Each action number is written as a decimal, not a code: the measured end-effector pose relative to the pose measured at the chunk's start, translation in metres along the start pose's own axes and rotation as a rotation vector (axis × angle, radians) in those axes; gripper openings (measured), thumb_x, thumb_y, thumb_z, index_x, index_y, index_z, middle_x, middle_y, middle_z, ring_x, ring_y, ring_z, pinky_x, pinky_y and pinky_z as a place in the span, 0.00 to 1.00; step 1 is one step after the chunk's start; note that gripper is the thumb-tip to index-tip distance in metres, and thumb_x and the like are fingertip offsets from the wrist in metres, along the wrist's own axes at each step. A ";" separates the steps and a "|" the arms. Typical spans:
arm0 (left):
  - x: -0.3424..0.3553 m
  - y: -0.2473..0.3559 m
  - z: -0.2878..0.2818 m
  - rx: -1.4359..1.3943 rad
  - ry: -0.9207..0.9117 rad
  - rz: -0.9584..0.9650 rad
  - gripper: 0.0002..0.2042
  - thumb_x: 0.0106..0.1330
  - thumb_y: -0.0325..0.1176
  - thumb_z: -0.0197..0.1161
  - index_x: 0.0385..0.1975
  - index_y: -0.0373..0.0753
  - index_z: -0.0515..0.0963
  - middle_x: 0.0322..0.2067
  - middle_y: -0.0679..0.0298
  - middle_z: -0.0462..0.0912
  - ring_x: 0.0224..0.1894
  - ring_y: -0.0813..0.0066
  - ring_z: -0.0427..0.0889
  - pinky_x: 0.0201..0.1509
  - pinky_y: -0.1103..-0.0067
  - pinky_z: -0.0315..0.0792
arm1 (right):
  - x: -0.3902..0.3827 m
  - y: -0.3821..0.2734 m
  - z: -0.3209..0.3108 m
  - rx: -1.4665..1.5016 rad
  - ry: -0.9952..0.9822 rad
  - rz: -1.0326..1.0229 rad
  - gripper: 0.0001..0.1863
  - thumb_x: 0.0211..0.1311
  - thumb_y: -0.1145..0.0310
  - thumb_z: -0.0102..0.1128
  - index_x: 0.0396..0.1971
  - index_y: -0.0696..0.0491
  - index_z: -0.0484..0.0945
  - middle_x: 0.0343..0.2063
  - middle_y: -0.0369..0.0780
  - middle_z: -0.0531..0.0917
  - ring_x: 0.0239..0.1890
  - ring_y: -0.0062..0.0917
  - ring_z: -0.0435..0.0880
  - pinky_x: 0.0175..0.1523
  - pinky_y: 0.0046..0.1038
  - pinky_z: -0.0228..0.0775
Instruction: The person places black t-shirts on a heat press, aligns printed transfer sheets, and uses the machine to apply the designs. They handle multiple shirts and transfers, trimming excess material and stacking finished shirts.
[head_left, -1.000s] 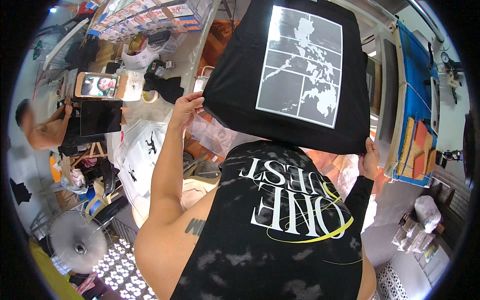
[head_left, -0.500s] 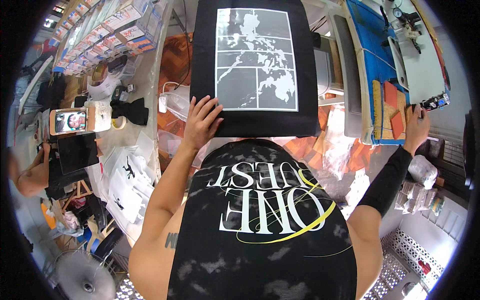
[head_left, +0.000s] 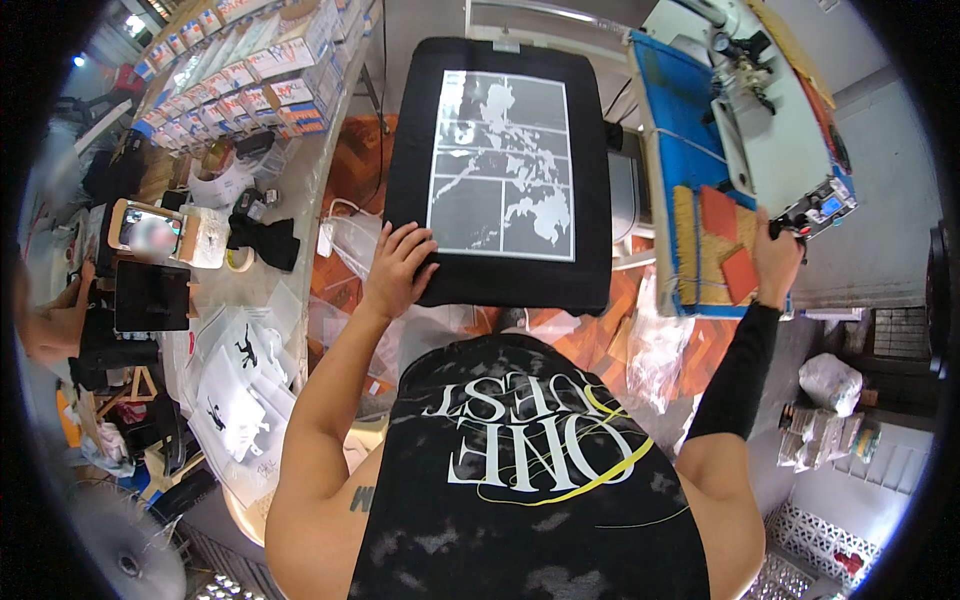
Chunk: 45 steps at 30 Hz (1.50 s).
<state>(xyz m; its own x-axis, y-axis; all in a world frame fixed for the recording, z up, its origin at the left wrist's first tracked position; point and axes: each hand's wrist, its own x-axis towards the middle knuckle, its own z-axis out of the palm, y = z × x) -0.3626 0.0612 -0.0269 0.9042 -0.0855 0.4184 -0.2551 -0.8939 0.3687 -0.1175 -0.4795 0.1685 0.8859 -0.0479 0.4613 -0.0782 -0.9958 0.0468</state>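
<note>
A black cloth [head_left: 505, 285] lies stretched over a rectangular board in front of me. On it is a white and grey map print [head_left: 480, 205] with white framing lines. My left hand [head_left: 400, 270] rests flat on the cloth's near left corner, fingers stretched beside the print. At the right, my right hand [head_left: 778, 265], below a black sleeve, is closed round a black handle [head_left: 788, 230]. Part of the grip is hidden by the hand itself. A small control box [head_left: 828, 207] with a blue display sits just beyond that handle.
On the left table stand stacked boxes [head_left: 290, 60], a phone [head_left: 150, 232] in a holder and printed sheets [head_left: 235, 390]. A person's arm [head_left: 60, 320] is at far left, above a fan [head_left: 125, 560]. Orange pads [head_left: 718, 212] lie on a blue-covered surface [head_left: 670, 100] at right.
The whole view has shifted, so the board sits lower in the picture. My right hand and the control box appear farther left. My left hand stays on the same corner.
</note>
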 end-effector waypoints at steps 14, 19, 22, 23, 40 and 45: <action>-0.028 -0.004 -0.057 -0.187 0.304 -0.392 0.16 0.48 0.26 0.64 0.40 0.41 0.83 0.53 0.56 0.79 0.59 0.50 0.75 0.67 0.61 0.64 | -0.083 -0.203 -0.077 0.521 0.439 -0.422 0.63 0.34 0.45 0.85 0.72 0.54 0.62 0.72 0.63 0.55 0.73 0.63 0.56 0.73 0.61 0.52; -0.142 -0.024 -0.052 -0.069 0.305 -0.653 0.14 0.54 0.24 0.63 0.42 0.37 0.83 0.50 0.51 0.80 0.56 0.49 0.77 0.63 0.62 0.70 | -0.103 -0.267 -0.090 0.639 0.361 -0.404 0.63 0.34 0.50 0.87 0.71 0.59 0.61 0.73 0.66 0.52 0.74 0.63 0.55 0.73 0.54 0.58; -0.212 -0.016 -0.045 -0.103 0.232 -0.841 0.13 0.55 0.24 0.63 0.41 0.36 0.83 0.49 0.51 0.80 0.55 0.49 0.78 0.63 0.63 0.71 | -0.112 -0.294 -0.088 0.666 0.390 -0.408 0.60 0.34 0.48 0.86 0.69 0.56 0.64 0.72 0.65 0.53 0.71 0.64 0.59 0.71 0.56 0.59; -0.234 -0.008 -0.041 -0.132 0.236 -0.868 0.12 0.56 0.25 0.63 0.41 0.36 0.83 0.48 0.51 0.81 0.54 0.50 0.79 0.62 0.63 0.71 | -0.115 -0.302 -0.087 0.672 0.414 -0.423 0.60 0.33 0.47 0.86 0.68 0.56 0.65 0.72 0.64 0.53 0.70 0.65 0.60 0.71 0.58 0.59; -0.472 0.391 0.172 -0.015 0.196 -2.064 0.10 0.57 0.35 0.60 0.28 0.39 0.86 0.31 0.50 0.87 0.38 0.48 0.87 0.43 0.59 0.80 | -0.252 -0.383 -0.118 1.783 -0.383 -1.345 0.11 0.72 0.71 0.61 0.44 0.65 0.80 0.42 0.48 0.85 0.44 0.37 0.85 0.54 0.36 0.77; -0.489 0.501 0.154 0.328 1.107 -2.337 0.07 0.55 0.30 0.59 0.27 0.40 0.85 0.34 0.48 0.85 0.40 0.45 0.85 0.44 0.57 0.79 | -0.408 -0.338 -0.182 1.653 -0.751 -2.129 0.04 0.66 0.75 0.64 0.37 0.59 0.82 0.36 0.44 0.86 0.38 0.39 0.85 0.45 0.35 0.77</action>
<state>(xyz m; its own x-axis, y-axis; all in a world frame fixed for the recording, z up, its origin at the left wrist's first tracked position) -0.8798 -0.4126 -0.1744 -0.8062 0.5782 -0.1255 0.4165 0.7053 0.5737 -0.5355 -0.1087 0.1256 -0.5473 0.6351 0.5451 0.2891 0.7546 -0.5890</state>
